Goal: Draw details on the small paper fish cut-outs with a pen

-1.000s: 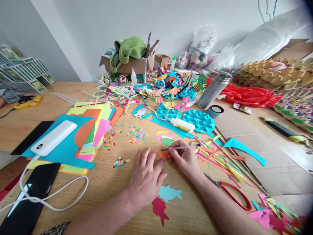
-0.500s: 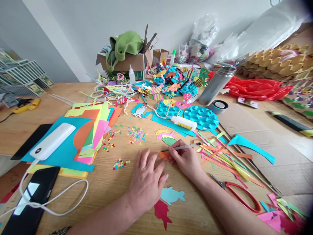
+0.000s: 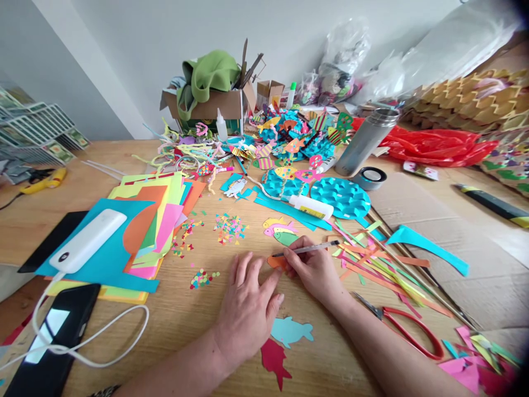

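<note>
- Right hand [image 3: 314, 268] pinches a pen [image 3: 308, 250], tip on an orange paper cutout [image 3: 275, 261].
- Left hand [image 3: 248, 306] lies flat, fingers spread, pinning the cutout to the tabletop [image 3: 185, 309].
- Cutout: small, orange, mostly hidden between both hands.
- Glue bottle [image 3: 311, 207] label unreadable.
- Blue paper fish [image 3: 291, 331] sits near the wrists.

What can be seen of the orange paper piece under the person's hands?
Only a small part of the orange paper piece shows: flat, thin, bright orange, lying on the wooden table. The left hand presses flat beside it, fingertips at its near edge; the right hand covers its right side. The pen in the right hand points its tip at the piece's top edge. Its full outline is hidden, so its shape cannot be told. Just beyond it lie small paper fish.
</note>
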Demonstrator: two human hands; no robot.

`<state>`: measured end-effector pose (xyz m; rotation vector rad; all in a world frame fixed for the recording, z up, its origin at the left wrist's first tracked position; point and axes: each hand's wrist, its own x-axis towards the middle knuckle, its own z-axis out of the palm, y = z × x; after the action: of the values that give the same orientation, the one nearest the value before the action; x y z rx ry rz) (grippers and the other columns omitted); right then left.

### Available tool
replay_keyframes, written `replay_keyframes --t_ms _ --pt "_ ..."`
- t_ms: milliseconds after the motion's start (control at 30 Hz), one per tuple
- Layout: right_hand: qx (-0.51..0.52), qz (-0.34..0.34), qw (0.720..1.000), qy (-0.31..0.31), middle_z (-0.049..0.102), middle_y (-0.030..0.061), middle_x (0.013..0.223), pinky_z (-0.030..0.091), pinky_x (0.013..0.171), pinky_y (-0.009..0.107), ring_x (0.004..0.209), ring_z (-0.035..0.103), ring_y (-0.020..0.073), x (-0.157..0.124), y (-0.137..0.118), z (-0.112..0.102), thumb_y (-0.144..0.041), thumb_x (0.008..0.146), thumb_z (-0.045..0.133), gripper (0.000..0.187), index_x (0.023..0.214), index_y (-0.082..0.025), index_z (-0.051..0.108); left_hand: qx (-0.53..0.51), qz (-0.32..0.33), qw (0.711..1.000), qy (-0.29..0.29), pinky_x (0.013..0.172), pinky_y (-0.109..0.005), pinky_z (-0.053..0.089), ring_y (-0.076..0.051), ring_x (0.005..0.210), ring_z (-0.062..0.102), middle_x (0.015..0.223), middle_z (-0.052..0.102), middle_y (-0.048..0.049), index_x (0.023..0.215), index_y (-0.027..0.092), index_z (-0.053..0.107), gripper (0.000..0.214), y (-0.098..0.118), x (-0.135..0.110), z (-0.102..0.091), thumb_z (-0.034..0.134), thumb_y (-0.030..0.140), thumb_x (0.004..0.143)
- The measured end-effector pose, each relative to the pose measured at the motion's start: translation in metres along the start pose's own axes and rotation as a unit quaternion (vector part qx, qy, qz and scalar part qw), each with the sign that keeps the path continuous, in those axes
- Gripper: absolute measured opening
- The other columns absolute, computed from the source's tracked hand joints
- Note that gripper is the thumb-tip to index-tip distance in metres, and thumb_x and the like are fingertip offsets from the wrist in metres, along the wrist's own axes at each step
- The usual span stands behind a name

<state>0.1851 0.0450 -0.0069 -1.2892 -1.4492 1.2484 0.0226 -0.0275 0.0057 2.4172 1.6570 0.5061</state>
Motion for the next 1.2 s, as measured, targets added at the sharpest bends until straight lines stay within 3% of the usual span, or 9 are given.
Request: replay_keyframes --t_ms 333,1200 --pt "0.007 -0.001 1.0 -0.004 0.057 -0.0014 0.052 0.04 0.042 0.026 0.043 0.054 0.0156 -0.001 -0.0009 0.0004 -0.053 0.084 0.062 0.034 0.075 -0.023 0.051 -0.003 0.009 1.0 -0.015 0.112 -0.061 0.028 -0.034 0.133 0.032 0.134 0.052 -0.0036 0.134 0.028 0.053 0.038 -0.0005 0.0007 -0.0003 0.051 0.032 0.096" --pt "0.006 0.006 1.0 -0.003 0.055 -0.0034 0.053 0.04 0.044 0.025 0.044 0.053 0.0148 -0.0017 0.0027 0.0004 -0.043 0.087 0.061 0.025 0.076 -0.023 0.051 -0.004 -0.003 1.0 -0.005 0.111 -0.061 0.029 -0.034 0.134 0.03 0.133 0.047 -0.009 0.129 0.027 0.058 0.035 -0.0002 -0.0006 0.0009 0.053 0.032 0.094"
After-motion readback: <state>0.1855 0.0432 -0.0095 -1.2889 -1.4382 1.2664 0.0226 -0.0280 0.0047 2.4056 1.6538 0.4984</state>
